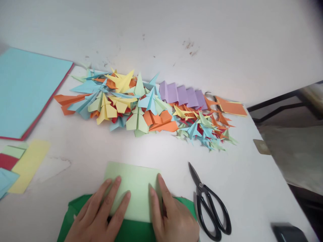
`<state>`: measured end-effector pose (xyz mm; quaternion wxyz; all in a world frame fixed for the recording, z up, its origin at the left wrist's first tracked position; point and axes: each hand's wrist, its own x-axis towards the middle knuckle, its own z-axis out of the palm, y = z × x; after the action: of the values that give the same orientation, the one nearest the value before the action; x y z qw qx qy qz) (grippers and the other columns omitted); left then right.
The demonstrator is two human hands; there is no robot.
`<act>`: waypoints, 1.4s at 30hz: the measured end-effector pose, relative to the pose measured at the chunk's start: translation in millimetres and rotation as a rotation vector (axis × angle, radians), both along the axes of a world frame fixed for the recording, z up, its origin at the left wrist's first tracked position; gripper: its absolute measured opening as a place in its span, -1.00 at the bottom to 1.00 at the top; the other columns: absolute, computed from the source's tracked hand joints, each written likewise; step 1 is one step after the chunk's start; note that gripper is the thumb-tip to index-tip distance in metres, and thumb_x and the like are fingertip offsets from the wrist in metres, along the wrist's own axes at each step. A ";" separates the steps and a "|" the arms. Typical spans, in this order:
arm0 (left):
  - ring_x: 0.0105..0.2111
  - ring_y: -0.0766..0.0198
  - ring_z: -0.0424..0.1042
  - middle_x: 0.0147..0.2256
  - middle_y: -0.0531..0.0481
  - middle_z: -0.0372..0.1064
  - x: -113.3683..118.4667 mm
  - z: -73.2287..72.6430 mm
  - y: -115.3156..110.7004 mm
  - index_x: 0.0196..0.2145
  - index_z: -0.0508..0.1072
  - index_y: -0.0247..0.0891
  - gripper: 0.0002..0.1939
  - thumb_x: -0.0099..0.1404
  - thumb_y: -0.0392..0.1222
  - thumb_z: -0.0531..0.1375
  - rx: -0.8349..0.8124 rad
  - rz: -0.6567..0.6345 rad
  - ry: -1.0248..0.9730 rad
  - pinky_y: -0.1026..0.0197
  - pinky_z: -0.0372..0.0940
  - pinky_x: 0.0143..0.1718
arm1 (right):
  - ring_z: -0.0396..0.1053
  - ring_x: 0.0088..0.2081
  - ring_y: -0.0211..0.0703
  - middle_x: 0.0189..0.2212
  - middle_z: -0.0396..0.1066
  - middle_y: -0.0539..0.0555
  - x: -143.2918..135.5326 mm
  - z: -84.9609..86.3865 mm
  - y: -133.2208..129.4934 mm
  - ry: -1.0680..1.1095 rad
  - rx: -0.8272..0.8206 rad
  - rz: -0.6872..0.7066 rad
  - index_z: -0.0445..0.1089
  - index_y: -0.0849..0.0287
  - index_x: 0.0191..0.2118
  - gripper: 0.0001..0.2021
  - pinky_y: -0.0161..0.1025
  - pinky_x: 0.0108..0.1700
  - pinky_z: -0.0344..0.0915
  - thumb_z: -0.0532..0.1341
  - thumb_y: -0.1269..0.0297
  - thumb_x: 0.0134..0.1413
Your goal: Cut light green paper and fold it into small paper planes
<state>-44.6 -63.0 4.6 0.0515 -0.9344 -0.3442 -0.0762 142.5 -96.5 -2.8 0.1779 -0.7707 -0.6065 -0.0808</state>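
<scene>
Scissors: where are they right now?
In the head view, the scissors lie on the white table, just right of the right hand, tips pointing toward the folded paper pile.

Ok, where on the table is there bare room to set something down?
Bare table shows between the folded-paper pile and light-green sheet, right of the scissors, and between the yellow strip and left hand. It's crowded along the far edge, and between scissors and right hand.
</scene>
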 end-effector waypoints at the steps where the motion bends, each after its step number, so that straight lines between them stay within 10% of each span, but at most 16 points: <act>1: 0.07 0.00 0.12 0.08 -0.13 0.16 -0.2 -0.4 -0.1 0.08 0.20 -0.10 -0.57 0.24 -0.17 -0.07 -0.002 0.001 -0.001 0.13 0.12 -0.11 | 0.18 -0.74 -0.36 -0.77 0.30 -0.02 -0.2 0.1 0.0 -0.001 -0.004 -0.003 0.41 0.24 -0.11 -0.67 -0.37 -0.63 0.02 0.09 0.19 0.08; 42: 0.07 0.00 0.12 0.09 -0.14 0.14 0.8 -1.7 -0.2 0.09 0.18 -0.11 -0.54 0.22 -0.23 -0.08 0.021 0.003 0.015 0.13 0.16 -0.14 | 0.29 -0.66 -0.33 -0.65 0.42 0.03 -0.9 1.2 -0.7 0.033 0.002 0.010 0.41 0.26 -0.12 -0.69 -0.37 -0.58 0.12 0.11 0.22 0.08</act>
<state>-43.8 -63.2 2.9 0.0638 -0.9339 -0.3442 -0.0729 141.6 -97.2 -1.7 0.1891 -0.7688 -0.6070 -0.0681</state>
